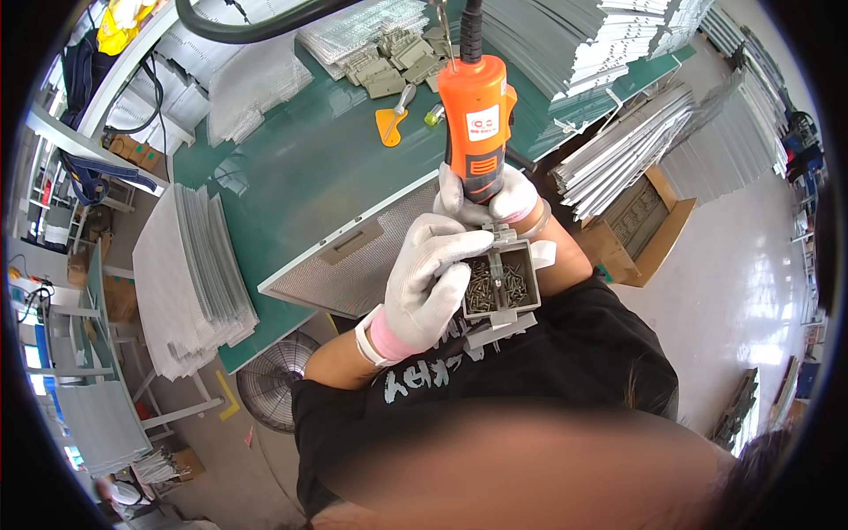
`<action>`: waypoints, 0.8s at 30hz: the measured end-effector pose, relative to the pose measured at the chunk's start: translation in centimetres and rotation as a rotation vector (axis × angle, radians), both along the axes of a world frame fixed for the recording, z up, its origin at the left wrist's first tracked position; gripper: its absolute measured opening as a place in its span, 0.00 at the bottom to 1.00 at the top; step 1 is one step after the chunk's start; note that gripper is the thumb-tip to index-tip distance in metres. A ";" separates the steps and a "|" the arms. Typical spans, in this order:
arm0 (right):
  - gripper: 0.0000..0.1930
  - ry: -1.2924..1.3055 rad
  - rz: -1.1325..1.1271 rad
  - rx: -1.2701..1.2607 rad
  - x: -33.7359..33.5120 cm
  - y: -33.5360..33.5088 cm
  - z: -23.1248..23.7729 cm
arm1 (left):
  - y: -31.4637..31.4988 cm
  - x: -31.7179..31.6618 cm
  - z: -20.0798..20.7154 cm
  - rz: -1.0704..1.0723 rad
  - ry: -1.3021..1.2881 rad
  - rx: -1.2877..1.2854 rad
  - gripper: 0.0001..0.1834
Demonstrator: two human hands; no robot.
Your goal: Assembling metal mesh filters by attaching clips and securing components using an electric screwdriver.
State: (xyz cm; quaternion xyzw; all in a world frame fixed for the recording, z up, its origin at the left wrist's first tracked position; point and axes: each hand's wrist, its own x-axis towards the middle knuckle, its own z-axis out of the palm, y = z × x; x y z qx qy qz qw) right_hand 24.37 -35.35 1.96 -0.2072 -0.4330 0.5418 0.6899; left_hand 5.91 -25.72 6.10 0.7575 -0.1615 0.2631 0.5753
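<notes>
Metal strip stacks (618, 40) are crowding the green bench (300, 168) at upper frame. Right hand (495, 201) is gripping the orange screwdriver (477, 124); left hand (428, 274) is pinching into the grey screw box (502, 284).

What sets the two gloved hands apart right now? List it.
The right hand wraps around the grip of the orange electric screwdriver, holding it upright. The left hand reaches with its fingers into the small grey box of screws instead. The right hand is largely hidden behind the tool; the left hand shows in full, pink cuff included. Both wear white knit gloves.
</notes>
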 end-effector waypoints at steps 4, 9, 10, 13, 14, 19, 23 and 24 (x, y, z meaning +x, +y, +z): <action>0.30 0.039 -0.103 0.002 -0.3 0.1 0.6 | -0.1 1.0 -0.3 0.025 0.062 -0.134 0.19; 0.30 -0.031 -0.040 -0.019 -0.9 -0.7 0.7 | -0.4 0.3 -0.6 -0.010 -0.007 -0.112 0.20; 0.32 -0.019 -0.134 -0.080 -0.9 -0.2 1.5 | -0.4 0.5 -0.6 0.043 0.027 -0.146 0.20; 0.31 -0.107 -0.065 -0.025 0.3 0.1 -0.4 | -0.2 1.1 -0.8 0.059 0.020 -0.132 0.19; 0.29 -0.076 -0.106 -0.021 -0.6 -0.5 0.1 | -0.8 0.5 -0.8 0.021 0.003 -0.159 0.18; 0.30 -0.089 -0.127 0.002 0.1 0.1 0.3 | 0.1 1.1 -1.1 0.062 -0.051 -0.057 0.19; 0.31 -0.047 -0.198 -0.082 -0.4 -0.2 1.1 | -0.3 1.6 -0.7 0.176 0.022 -0.118 0.19; 0.31 -0.032 -0.221 -0.062 -0.5 0.0 0.8 | -0.2 1.7 -0.8 0.174 0.014 -0.115 0.19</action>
